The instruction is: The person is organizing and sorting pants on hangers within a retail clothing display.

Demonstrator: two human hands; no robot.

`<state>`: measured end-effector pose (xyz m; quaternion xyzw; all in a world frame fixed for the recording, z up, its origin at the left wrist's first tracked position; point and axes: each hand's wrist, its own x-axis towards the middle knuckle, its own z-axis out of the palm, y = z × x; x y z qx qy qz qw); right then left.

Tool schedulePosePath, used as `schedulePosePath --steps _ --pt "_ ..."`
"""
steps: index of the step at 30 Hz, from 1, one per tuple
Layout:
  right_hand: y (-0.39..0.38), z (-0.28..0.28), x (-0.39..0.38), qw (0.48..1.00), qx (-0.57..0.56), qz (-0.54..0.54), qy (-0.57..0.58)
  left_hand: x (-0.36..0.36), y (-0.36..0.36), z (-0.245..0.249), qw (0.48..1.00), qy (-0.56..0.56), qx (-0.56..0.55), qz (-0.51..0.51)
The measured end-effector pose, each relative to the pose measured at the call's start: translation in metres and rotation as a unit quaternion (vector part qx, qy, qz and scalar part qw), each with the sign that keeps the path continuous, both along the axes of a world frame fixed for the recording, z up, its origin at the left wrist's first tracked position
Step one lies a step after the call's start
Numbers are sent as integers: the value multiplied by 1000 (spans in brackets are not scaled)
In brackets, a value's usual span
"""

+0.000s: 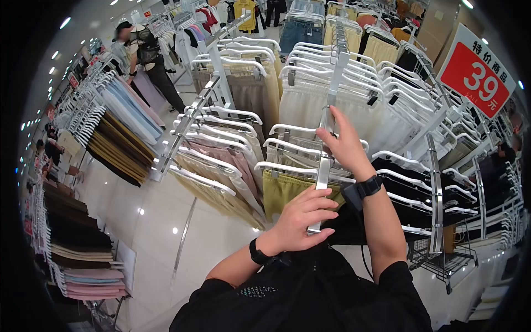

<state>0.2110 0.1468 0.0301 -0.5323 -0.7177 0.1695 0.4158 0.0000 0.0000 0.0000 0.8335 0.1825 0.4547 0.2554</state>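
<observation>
My left hand (303, 217) lies over the near end of a metal rail (324, 171), its fingers stretched across the top and the thumb below them. Farther up the same rail is my right hand (348, 146), thumb and index finger apart, the thumb reaching over the metal by a hanger hook; its other fingers are partly hidden. Yellow-green trousers (276, 192) hang nearest me from a white hanger (287, 167). Behind them hang beige trousers (293, 157) and a row of white garments (323, 105). A black band is on each wrist.
Beige and pink trousers (227, 160) hang on a rack to the left, black garments (395, 180) to the right. A red and white sign (475, 74) reads 39. A wire cart (442, 263) stands at lower right. A person (146, 50) with a backpack stands at upper left.
</observation>
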Motion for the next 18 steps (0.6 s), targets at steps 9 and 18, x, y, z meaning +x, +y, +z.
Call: schedulePosePath --steps 9,18 --pt "-65 -2 5 998 36 45 -18 4 1 -2 1000 -27 9 13" --pt "-95 6 -4 997 55 10 -49 5 3 -4 999 -23 23 18"
